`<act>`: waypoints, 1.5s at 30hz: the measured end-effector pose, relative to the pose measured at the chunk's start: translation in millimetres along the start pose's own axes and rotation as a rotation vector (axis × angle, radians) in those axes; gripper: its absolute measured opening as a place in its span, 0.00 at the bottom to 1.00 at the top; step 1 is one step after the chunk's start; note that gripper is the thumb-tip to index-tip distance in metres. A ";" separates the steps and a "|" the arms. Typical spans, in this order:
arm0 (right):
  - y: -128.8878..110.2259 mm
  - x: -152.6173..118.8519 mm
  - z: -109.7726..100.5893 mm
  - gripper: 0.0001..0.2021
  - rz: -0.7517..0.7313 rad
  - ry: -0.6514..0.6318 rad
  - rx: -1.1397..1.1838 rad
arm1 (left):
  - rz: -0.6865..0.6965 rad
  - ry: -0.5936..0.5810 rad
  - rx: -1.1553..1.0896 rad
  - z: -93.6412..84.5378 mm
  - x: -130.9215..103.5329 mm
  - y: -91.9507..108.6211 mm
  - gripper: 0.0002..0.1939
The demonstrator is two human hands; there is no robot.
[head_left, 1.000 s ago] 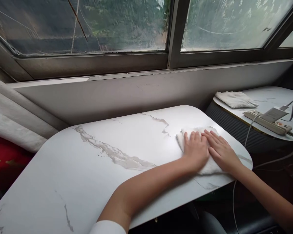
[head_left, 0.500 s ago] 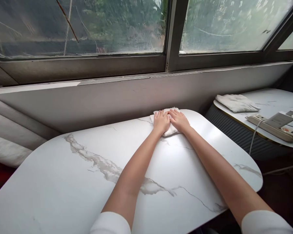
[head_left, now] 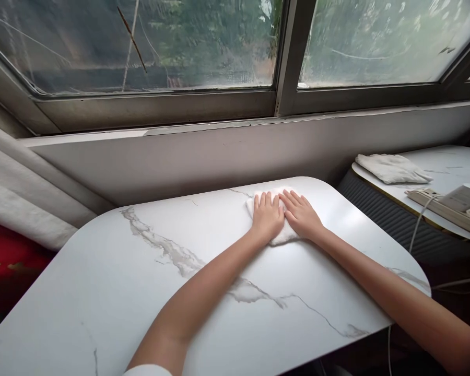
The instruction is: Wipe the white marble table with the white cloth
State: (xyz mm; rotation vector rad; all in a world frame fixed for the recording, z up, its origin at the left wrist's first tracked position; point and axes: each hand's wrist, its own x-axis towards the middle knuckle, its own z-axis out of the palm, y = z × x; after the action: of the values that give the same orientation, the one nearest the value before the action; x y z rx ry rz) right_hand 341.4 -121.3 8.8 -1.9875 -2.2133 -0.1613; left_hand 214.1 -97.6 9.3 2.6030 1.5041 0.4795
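A folded white cloth [head_left: 285,235] lies on the white marble-patterned tabletop [head_left: 141,292], near its far edge. My left hand [head_left: 268,216] rests flat on the cloth's left part, fingers stretched forward. Beside it, my right hand [head_left: 302,214] lies flat on the right part, fingers pointing up and left. The two hands meet near the thumbs and press on the cloth from above. Much of the cloth is hidden under my palms.
A second white cloth [head_left: 394,168] lies on another table at the right. Near it are a power strip [head_left: 450,210] and a white adapter [head_left: 464,197] with cables. A low wall [head_left: 203,162] and window stand behind; a pale curtain [head_left: 27,193] hangs at left.
My hands and the cloth have moved back from the far table edge toward me. My elbows are bent further outward. The view has shifted a little to the left.
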 end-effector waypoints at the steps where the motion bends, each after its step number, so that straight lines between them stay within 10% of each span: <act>1: -2.9 -16.5 -1.5 0.27 -0.003 0.002 -0.008 | 0.021 -0.012 0.002 -3.0 -14.2 5.3 0.25; 10: -57.9 -169.3 -20.1 0.35 -0.076 0.181 -0.031 | 0.279 -0.039 -0.038 -32.8 -150.5 33.0 0.26; 17: -98.0 -181.2 -30.0 0.39 -0.233 0.155 0.000 | 0.266 -0.077 -0.048 -50.1 -194.4 8.8 0.26; 26: -101.4 -63.2 -9.1 0.29 -0.235 0.011 0.080 | -0.089 -0.117 -0.149 -44.8 -111.6 -51.7 0.25; 36: -119.6 78.7 17.3 0.27 -0.155 0.014 0.090 | -0.145 0.037 0.001 -34.8 -3.9 -132.0 0.24; 45: -128.8 105.2 24.4 0.26 -0.169 0.070 0.131 | -0.177 0.049 0.039 -38.9 10.9 -150.7 0.24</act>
State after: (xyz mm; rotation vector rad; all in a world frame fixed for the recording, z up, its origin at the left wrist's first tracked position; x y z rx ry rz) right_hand 201.5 -28.2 8.7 -1.7023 -2.2833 -0.1012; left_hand 82.1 -14.5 12.5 2.4725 1.7556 0.5031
